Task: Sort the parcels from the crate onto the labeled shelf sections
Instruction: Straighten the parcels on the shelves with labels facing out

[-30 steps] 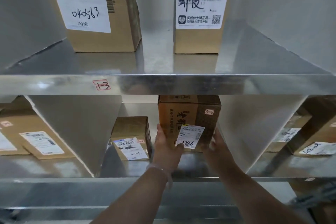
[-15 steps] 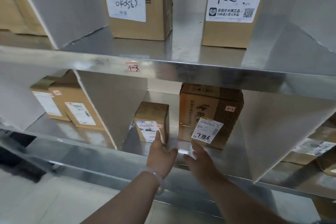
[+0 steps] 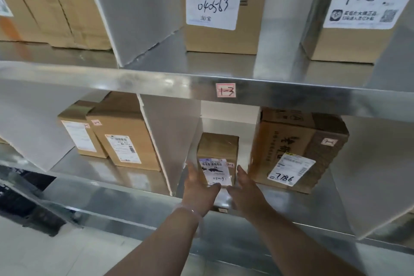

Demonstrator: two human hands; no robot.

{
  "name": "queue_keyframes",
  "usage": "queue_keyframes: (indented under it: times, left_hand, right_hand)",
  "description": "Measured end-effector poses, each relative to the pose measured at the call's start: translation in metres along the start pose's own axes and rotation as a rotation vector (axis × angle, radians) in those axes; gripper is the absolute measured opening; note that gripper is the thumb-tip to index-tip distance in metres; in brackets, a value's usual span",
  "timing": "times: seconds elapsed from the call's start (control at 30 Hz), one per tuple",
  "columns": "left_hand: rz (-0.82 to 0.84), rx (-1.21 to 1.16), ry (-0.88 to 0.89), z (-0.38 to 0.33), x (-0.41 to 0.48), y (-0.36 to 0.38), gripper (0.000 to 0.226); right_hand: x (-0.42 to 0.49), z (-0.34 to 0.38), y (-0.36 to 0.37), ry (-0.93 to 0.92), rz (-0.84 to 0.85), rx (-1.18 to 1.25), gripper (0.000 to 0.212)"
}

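Left grip (image 3: 198, 188) and right grip (image 3: 246, 188), fingers straight, either side of small parcel (image 3: 218, 145) on steel shelf (image 3: 134, 204) above pale floor (image 3: 44, 253).

The pink tag (image 3: 225, 90) on the front edge of the upper shelf (image 3: 112, 74) reads 1-3. On that shelf, the middle parcel (image 3: 251, 36) has a label with 040563 and 淘宝, and the right parcel (image 3: 349, 45) has 虾皮. On the lower shelf (image 3: 139, 177), the big parcel (image 3: 286, 136) has a label reading, probably, 7186.

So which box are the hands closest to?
The small cardboard parcel on the lower shelf, right between the left hand and right hand. It's much smaller than the big box marked 7186 beside it.
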State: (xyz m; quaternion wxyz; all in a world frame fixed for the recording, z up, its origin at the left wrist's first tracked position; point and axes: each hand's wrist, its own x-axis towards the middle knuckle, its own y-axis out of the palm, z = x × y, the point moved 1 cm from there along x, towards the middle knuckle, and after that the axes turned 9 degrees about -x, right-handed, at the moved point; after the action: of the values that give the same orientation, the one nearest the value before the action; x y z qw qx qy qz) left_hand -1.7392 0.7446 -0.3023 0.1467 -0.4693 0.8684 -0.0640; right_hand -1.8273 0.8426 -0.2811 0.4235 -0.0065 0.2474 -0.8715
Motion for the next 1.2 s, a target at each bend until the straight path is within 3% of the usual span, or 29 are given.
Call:
queue_keyframes:
  times: [0.1,0.17,0.37,0.53,0.73,0.8,0.93,1.03,1.2]
  left_hand:
    - [0.072,0.016,0.137,0.006,0.020,-0.004,0.055]
    - [0.113,0.020,0.186,0.009,0.030,-0.006,0.047]
    - [0.276,-0.016,0.198,0.003,0.055,-0.019,0.058]
    - [0.336,0.001,0.122,0.015,0.045,-0.027,0.097]
    - [0.410,-0.005,0.082,0.034,0.009,-0.057,0.082]
    - [0.395,-0.069,0.030,0.039,-0.003,-0.077,0.076]
    - [0.278,-0.027,0.071,0.053,-0.022,-0.126,0.066]
    - [0.192,-0.058,0.065,0.060,-0.028,-0.159,0.051]
    - [0.115,-0.118,0.079,0.052,-0.008,-0.216,0.054]
  right_hand:
    - [0.011,0.004,0.014,0.002,-0.078,0.027,0.014]
    - [0.017,0.005,0.021,0.015,-0.127,0.020,0.014]
    - [0.034,0.005,0.034,0.105,-0.197,-0.040,0.038]
    - [0.014,-0.009,0.050,0.170,-0.216,0.047,0.058]
    - [-0.028,-0.009,0.082,0.261,-0.266,0.025,0.056]
    - [-0.038,-0.004,0.097,0.284,-0.280,0.099,0.036]
    - [-0.050,0.005,0.138,0.199,-0.227,0.034,0.054]
    - [-0.067,0.026,0.166,0.195,-0.145,-0.016,0.055]
    - [-0.058,0.054,0.201,0.168,-0.128,0.017,0.061]
